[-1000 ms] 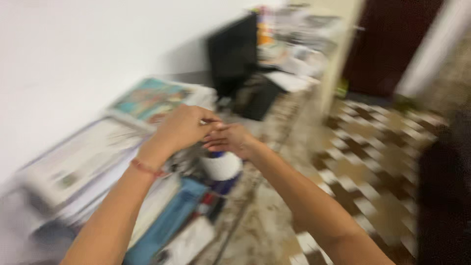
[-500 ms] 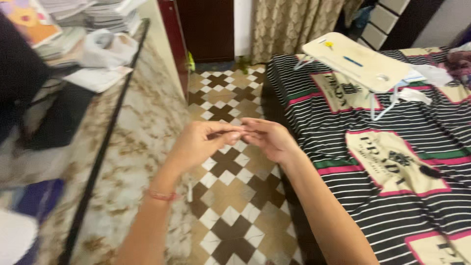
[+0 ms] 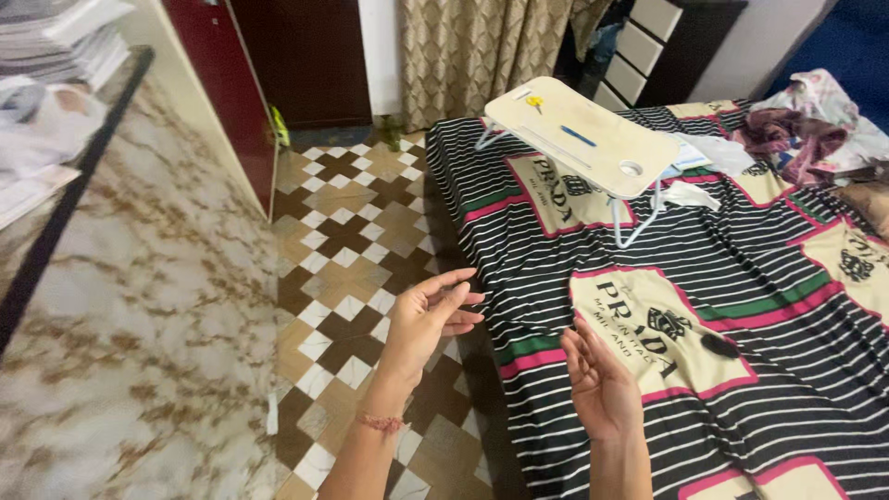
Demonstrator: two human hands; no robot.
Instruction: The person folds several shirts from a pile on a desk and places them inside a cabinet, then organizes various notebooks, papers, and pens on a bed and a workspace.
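From the head view, both bare hands hang in the air with nothing in them. The left hand (image 3: 428, 318) is raised with palm turned inward and fingers spread loosely; a thin red thread bracelet (image 3: 381, 423) circles its wrist. The right hand (image 3: 600, 380) is lower, palm up, fingers wide and slightly curled. The 2 hands are apart, not touching each other or anything else.

The nearest thing is the bed covered with a black-and-white striped sheet with beige, pink-edged rectangular panels (image 3: 741, 306); the right hand hovers over its near edge, the left over the floor just beside it.

Risks, as a judgement: the beige folding lap table with white wire legs (image 3: 583, 134) stands on soft bedding, so pressing on the mattress near it could tip it and roll off the blue pen (image 3: 578, 136) lying on its top. The floor of brown, beige and white checkered tiles (image 3: 352, 268) looks smooth and hard, and a small white scrap (image 3: 272, 414) lies on it near the marble edge, a thing to slip on.

Materials: the brown-veined white marble counter (image 3: 148, 315) at the left looks polished and cold, with a dark rim. A patterned beige curtain (image 3: 463, 51) hangs in soft folds beside a dark red wooden door (image 3: 231, 102). Crumpled cloth (image 3: 796, 130) lies heaped at the bed's far side. A stack of papers (image 3: 56, 37) sits at the counter's far end.
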